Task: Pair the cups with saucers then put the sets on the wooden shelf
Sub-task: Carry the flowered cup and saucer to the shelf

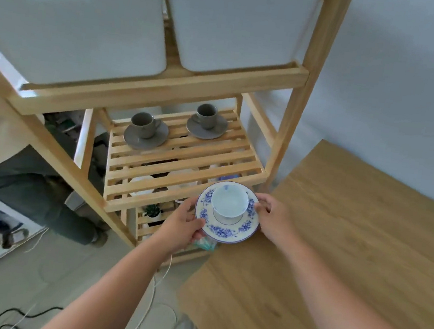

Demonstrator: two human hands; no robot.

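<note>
A white cup [229, 202] stands on a blue-flowered saucer [225, 231], held in the air just in front of the slatted wooden shelf [184, 157]. My left hand [185, 226] grips the saucer's left rim and my right hand [272, 217] grips its right rim. Two grey cups on grey saucers stand at the back of the shelf, one on the left [146, 129] and one on the right [207, 121]. The front slats of that shelf are bare.
A wooden table [348, 262] lies to the right, beside the shelf post. Two white bins [90, 25] fill the shelf level above. White dishes and a small plant [152, 211] show on lower levels. Another person's legs [29, 190] and cables [28, 313] are on the floor at left.
</note>
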